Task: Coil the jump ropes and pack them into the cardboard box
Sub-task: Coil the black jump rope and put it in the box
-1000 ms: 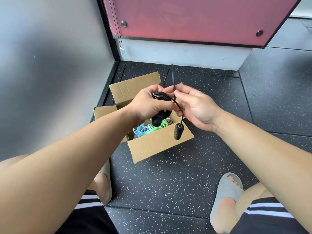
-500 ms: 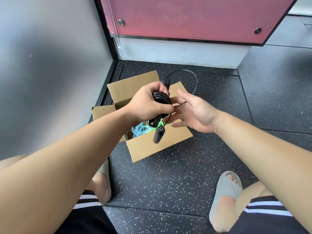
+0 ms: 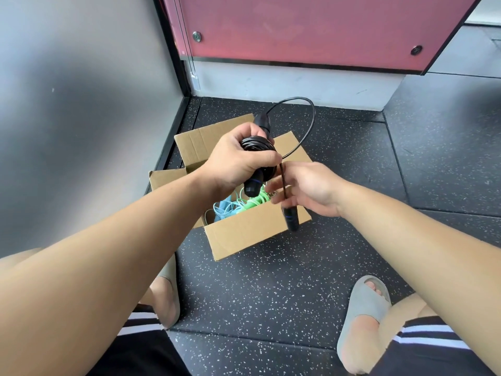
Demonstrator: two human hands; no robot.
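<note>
My left hand [image 3: 238,161] grips a black jump rope [image 3: 257,143], its cord wound round one handle, above the open cardboard box [image 3: 244,237]. A free loop of cord arcs up and right from the bundle, then drops past my right hand [image 3: 306,188]. The fingers of my right hand pinch that cord just above the second black handle [image 3: 290,219], which dangles over the box's front edge. Inside the box lie a green rope [image 3: 253,200] and a light blue rope [image 3: 223,208], both coiled.
The box stands on black speckled rubber floor [image 3: 271,289], close to a grey wall [image 3: 81,118] on the left and a red panel [image 3: 311,28] behind. My feet in grey slippers [image 3: 363,308] rest on either side, near the bottom of the view.
The dangling handle swung from under my left hand over to the right, beneath my right hand. My right hand dropped lower and took the cord between its fingers. The free loop stayed raised.
</note>
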